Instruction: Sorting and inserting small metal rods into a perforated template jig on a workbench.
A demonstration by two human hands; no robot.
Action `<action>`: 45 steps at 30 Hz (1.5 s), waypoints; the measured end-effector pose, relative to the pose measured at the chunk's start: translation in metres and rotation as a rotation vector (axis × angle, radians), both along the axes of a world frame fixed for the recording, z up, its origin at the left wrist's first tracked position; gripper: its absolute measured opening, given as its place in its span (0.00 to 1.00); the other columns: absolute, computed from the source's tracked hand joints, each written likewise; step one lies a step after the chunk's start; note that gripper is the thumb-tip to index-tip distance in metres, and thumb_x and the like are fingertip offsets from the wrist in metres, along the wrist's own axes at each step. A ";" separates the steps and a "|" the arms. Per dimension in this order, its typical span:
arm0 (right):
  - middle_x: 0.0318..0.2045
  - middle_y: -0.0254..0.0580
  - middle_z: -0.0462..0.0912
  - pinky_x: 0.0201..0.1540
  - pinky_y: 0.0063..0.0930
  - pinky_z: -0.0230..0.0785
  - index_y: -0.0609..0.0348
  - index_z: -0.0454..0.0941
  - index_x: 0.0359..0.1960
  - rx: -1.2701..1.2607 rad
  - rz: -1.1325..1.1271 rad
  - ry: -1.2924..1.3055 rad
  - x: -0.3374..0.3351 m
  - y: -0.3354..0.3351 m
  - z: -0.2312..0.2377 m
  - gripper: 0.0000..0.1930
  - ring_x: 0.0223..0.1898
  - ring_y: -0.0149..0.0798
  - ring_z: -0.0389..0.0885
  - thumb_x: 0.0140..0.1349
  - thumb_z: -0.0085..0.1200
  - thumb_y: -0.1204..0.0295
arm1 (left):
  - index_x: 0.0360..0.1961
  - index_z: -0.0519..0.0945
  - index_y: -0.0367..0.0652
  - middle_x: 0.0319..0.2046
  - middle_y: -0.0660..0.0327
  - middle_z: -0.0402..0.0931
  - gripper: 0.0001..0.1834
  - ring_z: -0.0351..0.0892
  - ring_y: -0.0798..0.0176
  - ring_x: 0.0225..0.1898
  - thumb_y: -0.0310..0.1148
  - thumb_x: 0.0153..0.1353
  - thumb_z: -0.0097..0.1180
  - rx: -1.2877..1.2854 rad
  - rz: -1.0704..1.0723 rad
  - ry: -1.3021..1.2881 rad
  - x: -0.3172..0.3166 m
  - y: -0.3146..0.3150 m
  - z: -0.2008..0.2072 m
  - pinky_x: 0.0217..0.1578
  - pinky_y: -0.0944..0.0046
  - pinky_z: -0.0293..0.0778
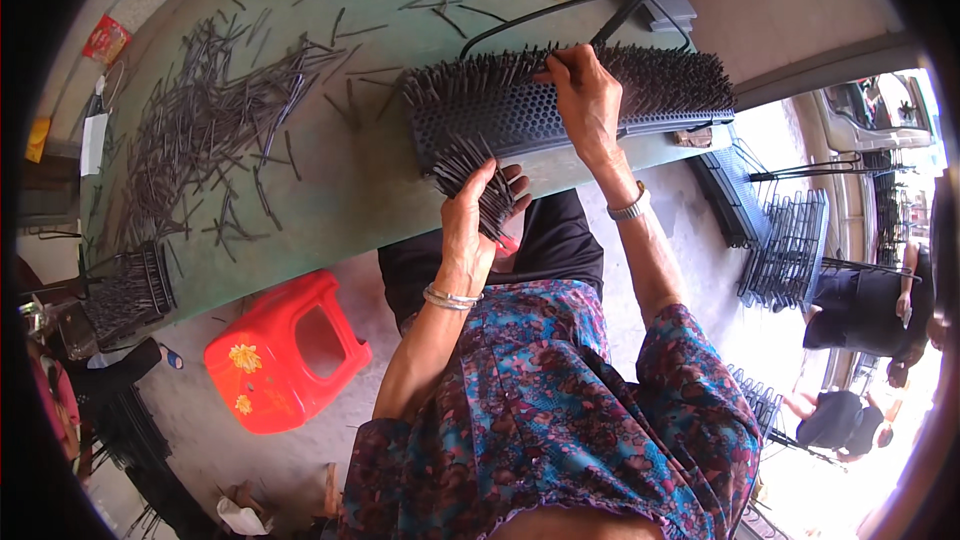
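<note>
Over block (495, 120), right hand (590, 105) apparently pinched

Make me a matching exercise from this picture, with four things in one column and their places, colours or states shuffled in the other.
1. Left hand
2. Right hand
3. Plastic stool
4. Loose pile of dark strips

A. Red, with yellow flowers
B. At the bristly top of the perforated block
C. Heaped on the green table
D. Holding a dark bundle

Pairs: 1-D, 2-B, 3-A, 4-C
</note>
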State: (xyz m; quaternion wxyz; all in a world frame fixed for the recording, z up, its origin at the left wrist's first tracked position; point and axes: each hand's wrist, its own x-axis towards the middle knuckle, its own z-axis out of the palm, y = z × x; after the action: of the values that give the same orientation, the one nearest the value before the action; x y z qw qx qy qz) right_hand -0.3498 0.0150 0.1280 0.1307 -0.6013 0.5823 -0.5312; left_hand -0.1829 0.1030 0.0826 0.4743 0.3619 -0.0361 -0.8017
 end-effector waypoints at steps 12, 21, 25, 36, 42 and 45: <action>0.27 0.43 0.84 0.33 0.20 0.74 0.65 0.77 0.37 0.210 0.052 0.118 -0.004 -0.001 0.009 0.05 0.33 0.33 0.87 0.63 0.55 0.76 | 0.37 0.78 0.42 0.28 0.58 0.80 0.09 0.79 0.65 0.26 0.36 0.62 0.60 -0.020 -0.042 -0.149 0.003 0.003 0.006 0.27 0.62 0.79; 0.34 0.42 0.78 0.35 0.33 0.73 0.51 0.84 0.37 0.081 -0.047 0.602 -0.004 -0.012 0.002 0.08 0.34 0.44 0.81 0.58 0.61 0.65 | 0.29 0.79 0.38 0.22 0.57 0.80 0.09 0.77 0.68 0.18 0.32 0.60 0.63 -0.117 0.011 -0.155 -0.001 0.003 0.025 0.19 0.69 0.72; 0.32 0.45 0.79 0.34 0.32 0.73 0.56 0.83 0.39 0.105 -0.027 0.577 0.004 -0.004 0.012 0.12 0.32 0.42 0.81 0.61 0.59 0.62 | 0.30 0.80 0.37 0.23 0.55 0.80 0.09 0.77 0.67 0.19 0.32 0.59 0.63 -0.112 -0.009 -0.166 0.001 0.005 0.027 0.18 0.69 0.72; 0.27 0.35 0.80 0.32 0.20 0.69 0.69 0.80 0.42 0.679 0.536 -0.283 0.006 0.056 0.023 0.10 0.28 0.24 0.76 0.63 0.57 0.73 | 0.40 0.82 0.40 0.26 0.58 0.83 0.12 0.81 0.68 0.22 0.35 0.58 0.64 -0.172 -0.122 -0.306 -0.002 0.008 0.037 0.19 0.71 0.71; 0.28 0.36 0.81 0.35 0.20 0.72 0.68 0.81 0.41 0.680 0.420 -0.281 0.001 0.065 0.023 0.10 0.29 0.25 0.78 0.64 0.56 0.72 | 0.40 0.82 0.38 0.28 0.57 0.83 0.12 0.82 0.66 0.23 0.34 0.58 0.63 -0.176 -0.128 -0.338 -0.004 0.005 0.032 0.21 0.71 0.73; 0.29 0.36 0.82 0.38 0.21 0.74 0.68 0.81 0.42 0.696 0.389 -0.384 -0.004 0.068 0.018 0.11 0.31 0.25 0.79 0.64 0.56 0.71 | 0.39 0.82 0.37 0.28 0.57 0.83 0.11 0.82 0.66 0.23 0.32 0.58 0.63 -0.207 -0.181 -0.354 -0.004 0.003 0.035 0.22 0.70 0.74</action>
State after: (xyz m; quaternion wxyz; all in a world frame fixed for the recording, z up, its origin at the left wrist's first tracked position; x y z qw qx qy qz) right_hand -0.3534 0.0834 0.1460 0.5288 -0.5103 0.5676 -0.3712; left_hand -0.1869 0.1063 0.1172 0.4212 0.4416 -0.2333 -0.7571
